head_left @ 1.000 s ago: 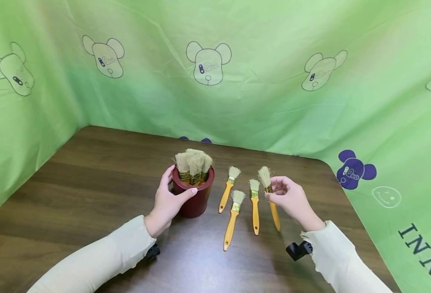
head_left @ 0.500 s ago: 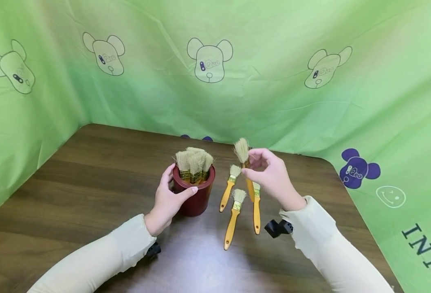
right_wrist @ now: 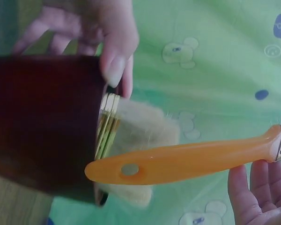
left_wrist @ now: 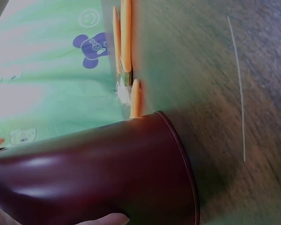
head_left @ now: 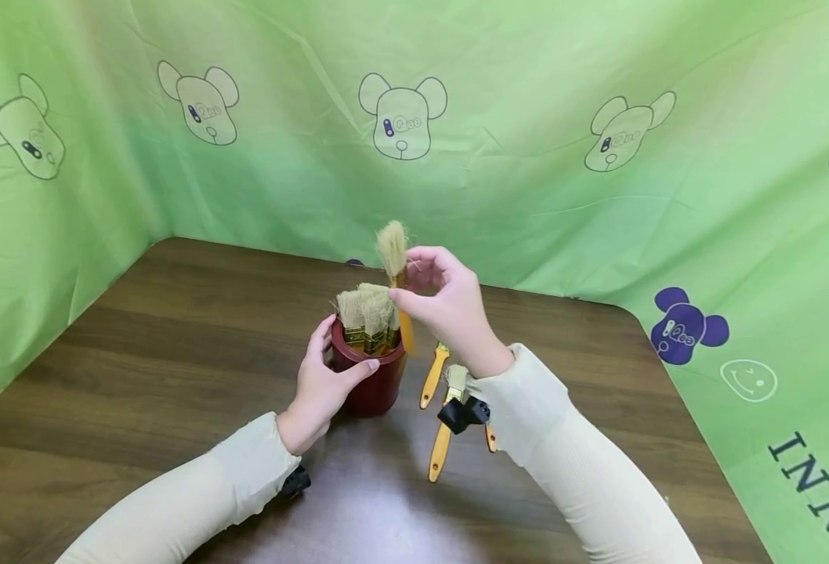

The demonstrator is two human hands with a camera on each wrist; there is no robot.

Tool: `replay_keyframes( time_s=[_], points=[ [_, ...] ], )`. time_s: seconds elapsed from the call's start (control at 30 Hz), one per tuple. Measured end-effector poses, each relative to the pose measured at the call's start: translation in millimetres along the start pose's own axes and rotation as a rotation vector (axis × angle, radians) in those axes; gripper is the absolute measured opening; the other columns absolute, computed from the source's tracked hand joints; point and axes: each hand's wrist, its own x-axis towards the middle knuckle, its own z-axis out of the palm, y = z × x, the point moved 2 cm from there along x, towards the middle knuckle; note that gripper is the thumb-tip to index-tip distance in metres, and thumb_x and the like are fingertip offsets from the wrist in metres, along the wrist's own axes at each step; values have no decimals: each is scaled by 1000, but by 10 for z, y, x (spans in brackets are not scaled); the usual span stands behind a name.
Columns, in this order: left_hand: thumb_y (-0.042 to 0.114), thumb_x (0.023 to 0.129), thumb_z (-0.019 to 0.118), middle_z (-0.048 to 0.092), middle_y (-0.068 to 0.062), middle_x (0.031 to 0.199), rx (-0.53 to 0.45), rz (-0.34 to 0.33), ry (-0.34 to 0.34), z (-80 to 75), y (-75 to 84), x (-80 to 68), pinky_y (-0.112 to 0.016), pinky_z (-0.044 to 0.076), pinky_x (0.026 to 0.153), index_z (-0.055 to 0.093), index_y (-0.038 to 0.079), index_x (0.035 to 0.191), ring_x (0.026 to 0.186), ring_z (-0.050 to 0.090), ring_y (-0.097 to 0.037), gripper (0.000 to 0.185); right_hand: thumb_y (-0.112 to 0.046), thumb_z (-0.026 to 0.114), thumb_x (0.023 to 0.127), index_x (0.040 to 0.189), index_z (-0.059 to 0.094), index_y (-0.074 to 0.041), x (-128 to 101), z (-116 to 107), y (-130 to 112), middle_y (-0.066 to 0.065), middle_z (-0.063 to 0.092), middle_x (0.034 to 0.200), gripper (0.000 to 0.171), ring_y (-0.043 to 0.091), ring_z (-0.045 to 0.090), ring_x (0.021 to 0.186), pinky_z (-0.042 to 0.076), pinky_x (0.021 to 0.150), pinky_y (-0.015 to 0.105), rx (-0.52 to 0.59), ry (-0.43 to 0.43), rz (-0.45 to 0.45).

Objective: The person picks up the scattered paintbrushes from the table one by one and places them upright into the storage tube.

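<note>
A dark red cylindrical cup (head_left: 379,390) stands upright on the table with several bristle brushes (head_left: 358,309) in it, bristles up. My left hand (head_left: 323,392) holds the cup around its upper side, thumb at the near rim. Beside and above the cup's right rim, my right hand (head_left: 450,301) pinches a paintbrush (head_left: 392,244) near its metal ferrule, bristles upward. In the right wrist view the orange handle (right_wrist: 192,161) of that paintbrush points down, its holed end overlapping the rim of the cup (right_wrist: 37,126). Whether they touch I cannot tell.
Right of the cup, three more paintbrushes lie on the wooden table (head_left: 196,345): one nearest the front (head_left: 439,454), one closer to the cup (head_left: 432,382), and one mostly hidden under the right wrist (head_left: 491,439). A green printed curtain (head_left: 499,204) encloses the table's back and sides.
My right hand has lifted the rightmost paintbrush off the table and carried it left and up to the cup's right rim. My left hand stays on the cup.
</note>
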Motion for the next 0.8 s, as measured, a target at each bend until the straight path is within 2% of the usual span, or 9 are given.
replay_keyframes(
  time_s=[0.13,0.33,0.53,0.6,0.8],
  points=[
    [9,77,76,40,-12,143,-1,-5,-12,-12,-11,12,-50,34,104,28,12,148,130,38,-29,86,3,71,75,111,58,5,71,114,-46,14,61,94,38,25,60,85,49,74,26,17,23,-6],
    [11,78,77,40,-11,143,-3,-7,-24,-21,-34,21,-50,34,104,28,13,149,129,39,-29,86,0,71,77,114,58,4,127,159,-63,13,60,93,40,22,58,83,49,71,25,46,117,7],
    [11,77,77,41,-11,142,-9,7,-25,5,-22,24,-48,36,103,28,12,148,127,40,-29,86,2,68,79,115,53,3,82,137,26,5,55,91,39,11,58,77,54,64,24,236,187,32],
    [10,77,77,41,-11,142,-15,7,-23,12,-22,23,-48,37,103,29,12,148,127,41,-29,86,3,68,79,114,52,2,47,143,81,3,54,91,38,10,57,76,54,62,24,289,232,31],
    [11,77,78,39,-11,143,13,-13,-7,-21,-26,9,-48,35,104,28,14,149,130,37,-28,87,2,69,78,112,52,2,-144,223,247,-1,54,88,38,9,55,80,47,72,21,287,432,-32]
  ],
)
